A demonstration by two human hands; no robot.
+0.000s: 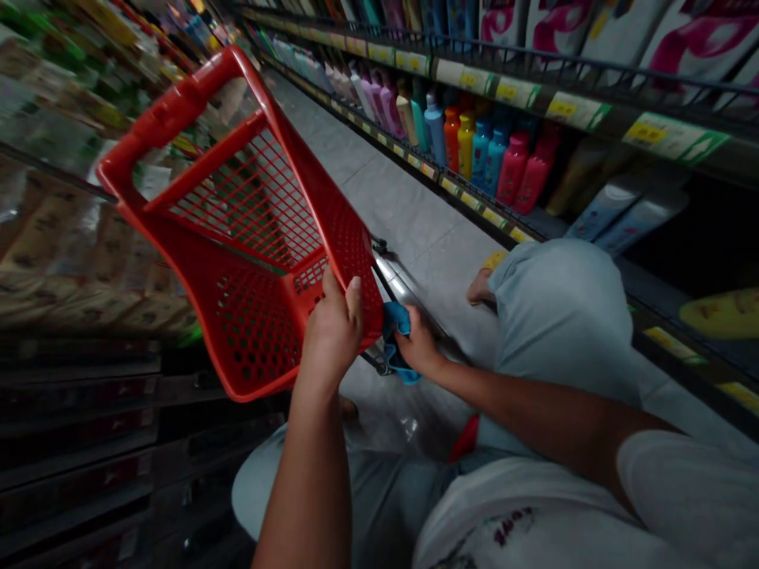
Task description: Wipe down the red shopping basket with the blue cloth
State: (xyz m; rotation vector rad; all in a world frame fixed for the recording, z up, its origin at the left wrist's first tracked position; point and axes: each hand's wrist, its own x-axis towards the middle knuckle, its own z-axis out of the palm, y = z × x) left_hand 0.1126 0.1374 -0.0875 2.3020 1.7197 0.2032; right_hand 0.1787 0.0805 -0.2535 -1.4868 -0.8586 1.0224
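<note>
Store shelf [442, 182] w/ rows of btls [436, 130], upper R. Red cart [205, 257], center-L, angled across aisle. L hand [332, 332] grips cart's side rim, thumb up. R hand [420, 346] closed on small blue cloth [396, 318], just beside cart's lower R side; contact w/ cart unclear.

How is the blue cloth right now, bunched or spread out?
Bunched: the blue cloth is crumpled into folds in the right hand, with no flat sheet showing.
</note>
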